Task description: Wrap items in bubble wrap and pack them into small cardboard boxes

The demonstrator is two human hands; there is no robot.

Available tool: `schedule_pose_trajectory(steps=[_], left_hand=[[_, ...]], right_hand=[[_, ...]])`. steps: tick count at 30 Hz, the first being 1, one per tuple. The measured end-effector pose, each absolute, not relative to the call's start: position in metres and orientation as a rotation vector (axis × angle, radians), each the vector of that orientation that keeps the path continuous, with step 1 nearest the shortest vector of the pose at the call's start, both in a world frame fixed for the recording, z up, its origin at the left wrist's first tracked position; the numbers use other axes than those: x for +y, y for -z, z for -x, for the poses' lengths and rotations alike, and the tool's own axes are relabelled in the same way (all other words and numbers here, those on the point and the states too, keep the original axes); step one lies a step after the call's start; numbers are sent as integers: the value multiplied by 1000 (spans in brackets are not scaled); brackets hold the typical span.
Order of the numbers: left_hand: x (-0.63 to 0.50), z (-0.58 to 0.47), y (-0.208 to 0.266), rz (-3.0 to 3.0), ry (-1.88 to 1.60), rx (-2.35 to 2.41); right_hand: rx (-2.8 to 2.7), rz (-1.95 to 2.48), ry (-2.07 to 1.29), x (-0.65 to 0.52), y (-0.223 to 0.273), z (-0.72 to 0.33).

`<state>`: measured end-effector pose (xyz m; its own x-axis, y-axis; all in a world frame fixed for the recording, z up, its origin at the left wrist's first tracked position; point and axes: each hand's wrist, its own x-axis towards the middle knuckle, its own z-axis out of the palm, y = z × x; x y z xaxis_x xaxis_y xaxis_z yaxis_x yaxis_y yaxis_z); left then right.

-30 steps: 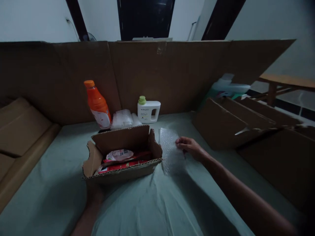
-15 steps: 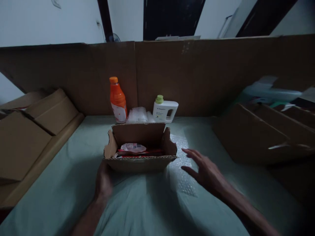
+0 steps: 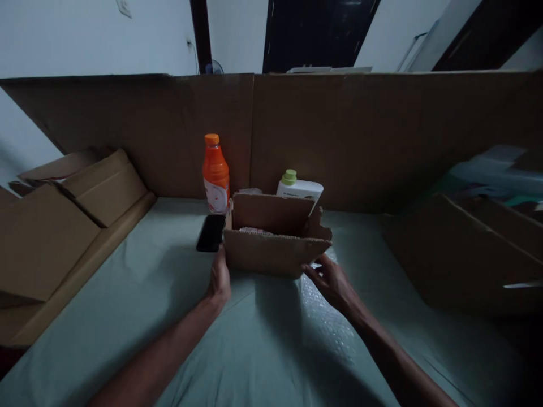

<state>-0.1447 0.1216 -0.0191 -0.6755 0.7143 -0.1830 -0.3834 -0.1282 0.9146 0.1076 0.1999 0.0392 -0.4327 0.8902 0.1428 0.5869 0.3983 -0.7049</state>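
An open-topped cardboard box (image 3: 265, 257) sits between my hands over the green cloth, with a white printed packet (image 3: 254, 230) showing inside. My left hand (image 3: 219, 277) presses along its left end, the fingertips partly hidden behind it. At the lower right corner, my right hand (image 3: 330, 277) grips the box with thumb and fingers. Just left of the box lies a black phone (image 3: 211, 233). A sheet of bubble wrap (image 3: 326, 316) is spread under and beside my right hand.
Behind the box stand an orange bottle (image 3: 216, 175) and a white jug with a green cap (image 3: 299, 187). A tall cardboard panel (image 3: 339, 124) closes off the back. Larger cardboard boxes flank the cloth, left (image 3: 46, 243) and right (image 3: 466, 260).
The box has moved away from me, now covering part of the white jug. My right hand has come in from apart and taken hold of its corner. The phone has come into view.
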Motion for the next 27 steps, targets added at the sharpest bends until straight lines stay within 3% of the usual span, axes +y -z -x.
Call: schedule_pose_trajectory(steps=[5,10,18,23,27], left_hand=[[160,155,8,-439,-1902,1474],[117,150,9,-543,-1852,1570],[-16,109,34,-1385,-1342,1776],[-22,71,27,-1800,-1149,1633],[-17,59,12,-2063,-972,1543]], right_hand=[[-2063,1226,-827,230,-36,-85],[-2043,1192,-806,212,-33,-115],[-2716,924,-455,102,-14,-205],[-2675,936,-140,92,8,-185],[-2584,903,-257,83,1,-177]])
